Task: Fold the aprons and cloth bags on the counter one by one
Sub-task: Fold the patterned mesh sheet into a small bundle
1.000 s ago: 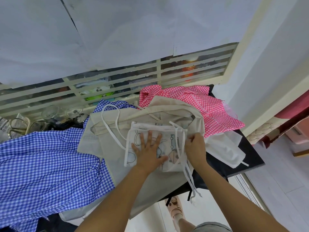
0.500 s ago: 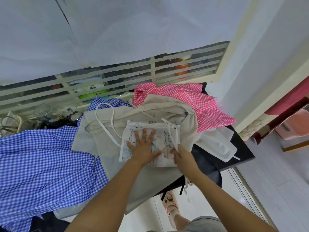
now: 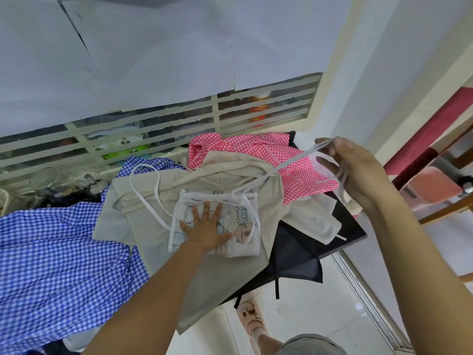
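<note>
A small white printed apron (image 3: 240,224), folded into a rectangle, lies on a beige cloth (image 3: 158,221) on the counter. My left hand (image 3: 204,226) presses flat on the apron with fingers spread. My right hand (image 3: 355,172) is raised to the right above the counter and pinches the apron's white tie straps (image 3: 294,162), which stretch taut from the apron up to my fingers. A pink gingham apron (image 3: 302,172) lies behind, a blue gingham apron (image 3: 56,254) spreads at the left, and a white cloth (image 3: 312,219) lies at the right.
A dark cloth (image 3: 297,257) hangs over the black counter's (image 3: 350,226) front right edge. Glass jars (image 3: 51,180) stand at the back left under a slatted window (image 3: 179,124). My sandalled foot (image 3: 252,319) shows on the white floor below. A pink stool (image 3: 430,185) stands at the right.
My right hand left the apron's right edge and lifted up to the right, pulling the white straps taut. My left hand stayed pressed on the apron.
</note>
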The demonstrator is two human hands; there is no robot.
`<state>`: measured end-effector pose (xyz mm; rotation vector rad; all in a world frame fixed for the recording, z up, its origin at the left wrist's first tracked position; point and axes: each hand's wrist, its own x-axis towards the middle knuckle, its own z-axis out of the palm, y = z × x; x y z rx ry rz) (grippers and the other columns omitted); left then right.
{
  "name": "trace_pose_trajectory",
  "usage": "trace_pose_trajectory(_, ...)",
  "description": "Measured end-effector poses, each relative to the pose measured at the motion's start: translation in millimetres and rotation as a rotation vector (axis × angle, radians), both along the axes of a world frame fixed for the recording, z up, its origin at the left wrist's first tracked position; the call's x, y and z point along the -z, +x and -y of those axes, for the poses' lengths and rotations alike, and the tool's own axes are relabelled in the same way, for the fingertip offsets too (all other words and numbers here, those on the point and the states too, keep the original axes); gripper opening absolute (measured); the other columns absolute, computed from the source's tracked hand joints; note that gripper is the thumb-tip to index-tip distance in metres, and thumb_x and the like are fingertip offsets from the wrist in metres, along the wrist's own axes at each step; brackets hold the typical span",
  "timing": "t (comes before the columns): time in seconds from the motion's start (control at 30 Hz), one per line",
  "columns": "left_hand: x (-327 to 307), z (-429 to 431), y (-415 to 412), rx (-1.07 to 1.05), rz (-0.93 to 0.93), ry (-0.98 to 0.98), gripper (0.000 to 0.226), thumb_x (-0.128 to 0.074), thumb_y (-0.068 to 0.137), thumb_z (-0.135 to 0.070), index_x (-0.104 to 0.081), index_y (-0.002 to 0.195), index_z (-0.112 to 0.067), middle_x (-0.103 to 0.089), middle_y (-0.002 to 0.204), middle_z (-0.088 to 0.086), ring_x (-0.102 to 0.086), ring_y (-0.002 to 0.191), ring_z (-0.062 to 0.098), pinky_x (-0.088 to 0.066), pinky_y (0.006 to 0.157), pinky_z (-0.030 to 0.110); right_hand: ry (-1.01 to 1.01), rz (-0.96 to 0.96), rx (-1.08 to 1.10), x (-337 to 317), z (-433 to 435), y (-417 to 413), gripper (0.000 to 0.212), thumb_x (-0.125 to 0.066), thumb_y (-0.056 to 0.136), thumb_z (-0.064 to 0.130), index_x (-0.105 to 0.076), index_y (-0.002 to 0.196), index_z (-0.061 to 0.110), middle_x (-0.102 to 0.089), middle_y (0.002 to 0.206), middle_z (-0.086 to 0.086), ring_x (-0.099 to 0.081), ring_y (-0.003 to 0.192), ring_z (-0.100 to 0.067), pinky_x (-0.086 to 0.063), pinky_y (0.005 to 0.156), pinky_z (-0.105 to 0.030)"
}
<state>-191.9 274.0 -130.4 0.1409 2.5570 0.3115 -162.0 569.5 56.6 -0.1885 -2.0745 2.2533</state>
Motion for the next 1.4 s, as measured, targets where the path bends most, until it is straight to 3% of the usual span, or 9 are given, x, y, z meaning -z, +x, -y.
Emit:
trace_pose_trajectory(0.17, -11.8, -0.1, -4.2, -0.038, 0.032, 0.05, 0.088, -0.055, 0.088, -0.055, 0.003, 0.151, -0.039, 0.018, 0.159, -0.005, 0.02, 0.145, 0.03, 0.001, 0.109, 0.066, -0.43, -0.044, -0.129, -19.4, 34.3, -17.7, 0.04, -0.041, 0.096, 0.036, -0.055, 0.068, 0.011, -0.065, 0.081, -0.011, -0.065, 0.083, -0.026, -0.053, 0.09, -0.039)
trace_pose_trajectory(0.3, -27.5, 0.2, -9.5, -0.26, 0.027, 0.384, 0.074, -0.066, 0.087, -0.037, -0.028, 0.148, -0.022, -0.017, 0.158, 0.005, -0.016, 0.144, 0.027, -0.021, 0.114, 0.053, -0.175, 0.023, -0.11, -16.2, 83.3, -31.1, 0.044, -0.033, 0.101, 0.043, -0.045, 0.071, 0.014, -0.045, 0.061, 0.001, -0.033, 0.05, -0.011, -0.036, 0.049, -0.022)
trace_pose_trajectory(0.37, -43.2, -1.5, -6.3, -0.398, 0.025, 0.664, 0.074, -0.07, 0.085, -0.023, -0.03, 0.147, -0.018, -0.035, 0.145, 0.003, -0.044, 0.119, 0.02, -0.051, 0.086, 0.034, -0.186, 0.08, -0.118, -9.8, 107.6, -38.6, 0.045, -0.033, 0.102, 0.041, -0.044, 0.067, 0.016, -0.042, 0.056, 0.003, -0.025, 0.045, -0.01, -0.023, 0.042, -0.021)
trace_pose_trajectory(0.5, -74.6, -6.8, -0.4, -0.43, 0.117, 0.991, 0.081, -0.069, 0.078, -0.012, -0.028, 0.146, -0.03, -0.049, 0.123, 0.002, -0.055, 0.096, 0.015, -0.049, 0.072, 0.025, -0.224, 0.146, -0.13, 8.9, 146.5, -48.7, 0.033, -0.034, 0.099, 0.02, -0.043, 0.068, 0.016, -0.041, 0.052, 0.003, -0.023, 0.04, -0.008, -0.019, 0.036, -0.019)
trace_pose_trajectory(0.73, -112.1, -9.1, 6.3, -0.464, 0.482, 1.528, 0.03, -0.054, 0.08, -0.021, -0.059, 0.109, -0.013, -0.063, 0.085, 0.001, -0.054, 0.071, 0.012, -0.045, 0.064, 0.021, -0.071, 0.056, -0.21, 37.2, 172.0, -62.7, 0.026, -0.033, 0.098, 0.011, -0.045, 0.076, 0.012, -0.046, 0.065, 0.001, -0.029, 0.043, -0.006, -0.024, 0.041, -0.02)
trace_pose_trajectory(0.93, -90.8, -3.3, -1.7, -0.502, 0.098, 1.136, 0.012, -0.057, 0.095, -0.018, -0.067, 0.09, -0.013, -0.065, 0.076, -0.006, -0.053, 0.069, 0.007, -0.045, 0.067, 0.018, 0.494, -0.202, -0.294, 74.5, 159.7, -66.8, 0.021, -0.046, 0.1, 0.018, -0.061, 0.095, 0.005, -0.062, 0.081, 0.007, -0.056, 0.067, -0.001, -0.044, 0.062, -0.022)
trace_pose_trajectory(1.1, -68.8, -4.0, -3.9, -0.635, 0.033, 0.948, 0.023, -0.053, 0.096, -0.028, -0.067, 0.103, -0.012, -0.069, 0.1, 0.007, -0.064, 0.092, 0.019, -0.049, 0.078, 0.027, 0.817, -0.384, -0.28, 132.2, 147.2, -51.5, 0.021, -0.057, 0.091, 0.018, -0.072, 0.081, 0.006, -0.069, 0.075, -0.006, -0.058, 0.071, -0.022, -0.043, 0.07, -0.031)
trace_pose_trajectory(1.3, -35.9, -8.1, -0.2, -0.692, -0.074, 0.791, 0.02, -0.058, 0.093, -0.021, -0.06, 0.112, -0.014, -0.066, 0.102, 0.005, -0.062, 0.08, 0.013, -0.052, 0.058, 0.02, 0.991, -0.398, -0.38, 180.7, 132.0, -43.7, 0.026, -0.058, 0.085, 0.027, -0.073, 0.079, 0.008, -0.062, 0.084, -0.008, -0.053, 0.068, -0.022, -0.041, 0.06, -0.027)
trace_pose_trajectory(1.4, -31.4, -17.5, 11.7, -0.491, -0.229, 0.636, 0.033, -0.055, 0.095, -0.023, -0.054, 0.128, -0.019, -0.06, 0.121, -0.003, -0.058, 0.099, 0.006, -0.043, 0.075, 0.009, 1.103, -0.39, -0.49, 193.1, 128.9, -46.0, 0.016, -0.063, 0.078, 0.022, -0.074, 0.074, 0.012, -0.057, 0.078, -0.005, -0.054, 0.059, -0.021, -0.037, 0.052, -0.023)
